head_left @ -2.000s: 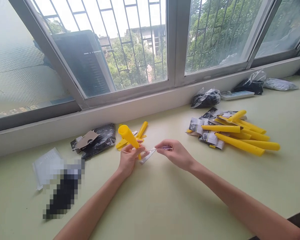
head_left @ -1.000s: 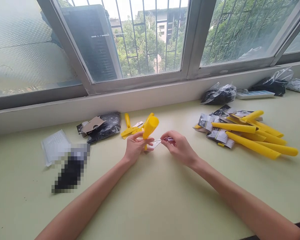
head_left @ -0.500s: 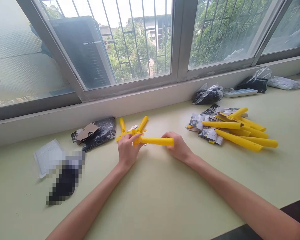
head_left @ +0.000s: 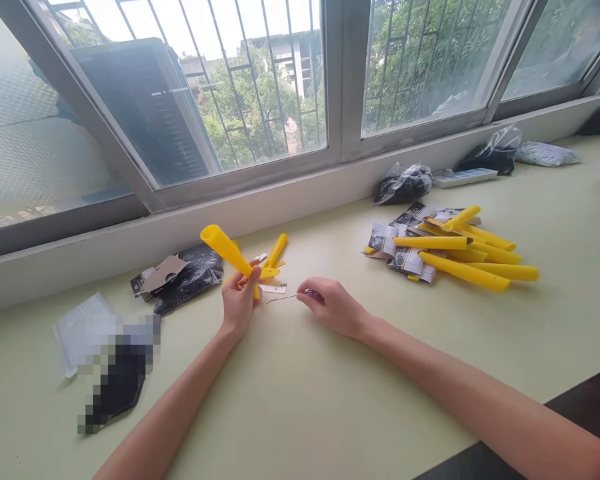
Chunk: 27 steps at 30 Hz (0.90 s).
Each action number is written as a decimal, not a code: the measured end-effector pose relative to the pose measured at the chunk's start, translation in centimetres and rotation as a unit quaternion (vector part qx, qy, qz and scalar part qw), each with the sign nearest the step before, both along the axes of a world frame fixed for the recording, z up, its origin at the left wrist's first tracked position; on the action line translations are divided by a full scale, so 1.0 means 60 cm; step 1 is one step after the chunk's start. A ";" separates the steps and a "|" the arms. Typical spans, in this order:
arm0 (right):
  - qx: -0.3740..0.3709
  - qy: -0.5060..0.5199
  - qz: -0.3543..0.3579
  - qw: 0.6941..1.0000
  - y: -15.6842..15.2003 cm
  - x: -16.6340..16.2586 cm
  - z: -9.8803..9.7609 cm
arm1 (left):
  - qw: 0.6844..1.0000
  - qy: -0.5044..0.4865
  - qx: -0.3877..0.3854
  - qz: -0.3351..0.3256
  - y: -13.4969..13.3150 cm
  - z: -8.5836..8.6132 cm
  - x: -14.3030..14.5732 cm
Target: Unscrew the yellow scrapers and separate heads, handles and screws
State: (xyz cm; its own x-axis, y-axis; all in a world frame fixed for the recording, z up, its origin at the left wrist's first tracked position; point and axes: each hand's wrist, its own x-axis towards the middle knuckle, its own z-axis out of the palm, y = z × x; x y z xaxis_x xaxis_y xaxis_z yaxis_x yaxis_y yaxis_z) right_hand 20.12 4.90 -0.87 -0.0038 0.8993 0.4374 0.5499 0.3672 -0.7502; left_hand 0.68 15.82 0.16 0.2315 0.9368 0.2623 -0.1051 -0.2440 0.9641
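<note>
My left hand [head_left: 236, 308] is closed around the narrow end of a yellow plastic handle [head_left: 224, 247]. The handle's hollow, flared end points up and to the left. In my right hand [head_left: 333, 307], a thin metal rod [head_left: 283, 297] is pinched between thumb and fingers. Its slightly bent tip reaches left, just short of my left hand, and its other end is hidden in my grip. Just beyond my left hand, more yellow plastic pieces [head_left: 279, 249] lie on the table with a small white strip [head_left: 274, 289], partly covered by the held handle.
To the right, several yellow handles [head_left: 465, 273] are heaped with printed cards [head_left: 411, 260]. A black plastic bag [head_left: 190, 280] and a cardboard piece [head_left: 165, 272] lie left, near a clear packet [head_left: 85, 333] and a blurred dark item [head_left: 125, 380]. Bags [head_left: 403, 185] line the window wall.
The handle in my left hand has swung from pointing right to pointing up and left. My right hand has moved slightly down and left, and the metal rod now shows in it.
</note>
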 end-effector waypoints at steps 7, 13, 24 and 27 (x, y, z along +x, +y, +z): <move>0.013 0.017 -0.010 1.000 -0.007 -0.017 0.010 | 0.997 0.032 -0.014 -0.071 0.005 -0.003 -0.008; 0.004 -0.011 -0.042 0.999 -0.004 -0.013 0.006 | 0.994 0.102 0.020 -0.042 0.006 -0.005 -0.005; -0.028 -0.062 -0.123 0.990 0.006 0.009 0.000 | 0.923 0.279 0.249 0.092 0.013 -0.013 -0.014; -0.043 -0.062 -0.134 0.988 0.004 0.008 0.002 | 0.908 0.316 0.250 0.114 0.012 -0.013 -0.016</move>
